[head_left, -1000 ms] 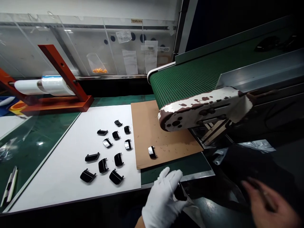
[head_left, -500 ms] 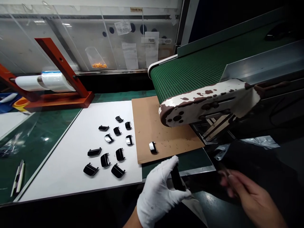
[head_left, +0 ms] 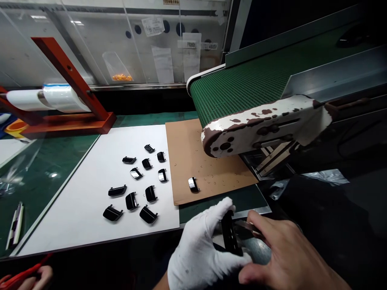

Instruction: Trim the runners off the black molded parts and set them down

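Note:
My left hand (head_left: 201, 251), in a white glove, is closed around a glossy black plastic part (head_left: 229, 233) held on edge just off the table's front edge. My bare right hand (head_left: 286, 257) is against that part from the right, pinching a thin tool (head_left: 242, 225) whose tip touches it. Several more black plastic parts (head_left: 132, 200) lie scattered on a white sheet (head_left: 69, 217). One single black part (head_left: 192, 184) lies on a brown cardboard sheet (head_left: 187, 157).
A green conveyor belt (head_left: 238, 92) with a chipped white end housing (head_left: 263, 125) overhangs the cardboard. A film roll (head_left: 45, 99) sits on a red stand (head_left: 72, 121) at back left. A white pen-like tool (head_left: 14, 227) lies left. Another person's hand with red-handled scissors (head_left: 24, 277) shows bottom left.
My right hand has come in from the right and now meets the part with the tool. My left hand has turned the part upright. Another person's hand appeared bottom left.

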Tool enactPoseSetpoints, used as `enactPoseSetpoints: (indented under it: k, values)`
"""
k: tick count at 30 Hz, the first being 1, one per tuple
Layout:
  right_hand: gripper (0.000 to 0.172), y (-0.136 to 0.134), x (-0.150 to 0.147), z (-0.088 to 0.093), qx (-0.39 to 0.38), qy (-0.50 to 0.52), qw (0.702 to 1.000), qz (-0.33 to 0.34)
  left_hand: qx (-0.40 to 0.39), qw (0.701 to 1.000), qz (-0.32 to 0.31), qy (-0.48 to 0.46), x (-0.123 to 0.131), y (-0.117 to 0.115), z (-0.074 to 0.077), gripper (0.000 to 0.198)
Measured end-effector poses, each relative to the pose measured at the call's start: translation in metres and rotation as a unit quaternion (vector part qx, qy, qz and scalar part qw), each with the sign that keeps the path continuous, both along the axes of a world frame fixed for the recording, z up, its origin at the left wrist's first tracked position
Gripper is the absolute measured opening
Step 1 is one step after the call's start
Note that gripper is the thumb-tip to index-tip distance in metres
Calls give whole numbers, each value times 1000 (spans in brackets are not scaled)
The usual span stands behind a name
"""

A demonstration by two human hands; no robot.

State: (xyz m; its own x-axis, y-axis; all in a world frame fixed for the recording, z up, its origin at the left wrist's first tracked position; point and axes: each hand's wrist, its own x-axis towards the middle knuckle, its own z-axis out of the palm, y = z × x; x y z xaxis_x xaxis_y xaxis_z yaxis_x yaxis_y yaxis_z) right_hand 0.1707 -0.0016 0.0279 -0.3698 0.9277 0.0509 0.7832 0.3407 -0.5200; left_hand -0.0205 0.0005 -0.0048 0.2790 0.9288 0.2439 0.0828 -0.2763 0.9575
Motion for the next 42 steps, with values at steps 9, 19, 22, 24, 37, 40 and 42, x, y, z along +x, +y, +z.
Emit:
enactPoseSetpoints:
  k: [9, 19, 22, 24, 37, 40, 42]
  values:
    - [76, 4, -3, 1, 15, -69, 997, 19, -3, 1000, -16, -14, -2, 2, 10, 80]
    - [78, 5, -11, 1, 70, -61, 995, 30, -34, 999, -7, -2, -4, 3, 11, 80]
    - [81, 5, -13, -1, 123, -73, 989, 34, -48, 999, -1, -13, -3, 3, 11, 79]
    - [83, 6, -14, -4, 150, -79, 985, 33, -57, 998, 2, -14, -2, 3, 10, 79]
    - [84, 7, -15, -14, 156, -71, 985, 34, -70, 997, 24, 10, 0, 4, 12, 74]
    - [83, 7, -14, -16, 159, -69, 984, 40, -74, 997, 28, 7, 0, 3, 8, 75]
    - [81, 7, -15, -17, 167, -69, 982, 49, -78, 997, 30, 0, -1, 3, 5, 75]
